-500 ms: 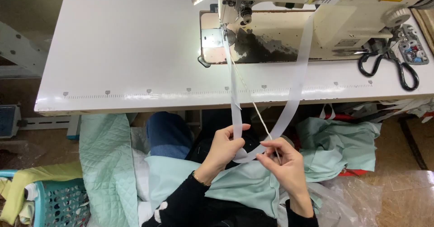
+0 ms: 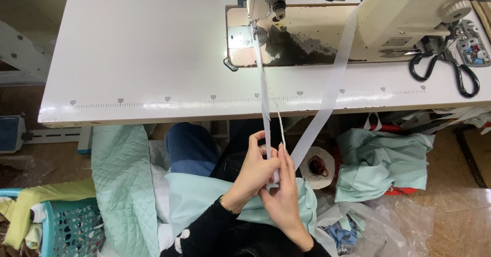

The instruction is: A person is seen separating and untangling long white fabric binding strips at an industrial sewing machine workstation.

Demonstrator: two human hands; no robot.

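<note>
Closer together now, both hands are drawn in compared with half a second ago: the right hand (image 2: 284, 195), then set a little apart and lower, is pressed up against the left hand (image 2: 254, 172), and the slack loop of white tape (image 2: 332, 83) seen between them is gathered in.

Below the front edge of the tabletop (image 2: 153, 57), over the lap, the tape is pinched. One run is led straight up to the needle area of the sewing machine (image 2: 358, 11); the other is carried diagonally across the machine bed. A thin cord (image 2: 276, 111) is seen beside the straight run.

As for progress, it is judged that the tape end is only being prepared by hand: nothing is laid flat under the needle, and the mint fabric (image 2: 204, 198) is left in the lap, unsewn.

Fingers on both hands are closed narrowly on the tape, the left hand's curled round it and the right hand's laid long against it. Black scissors (image 2: 445, 70) are left untouched at the right.
</note>
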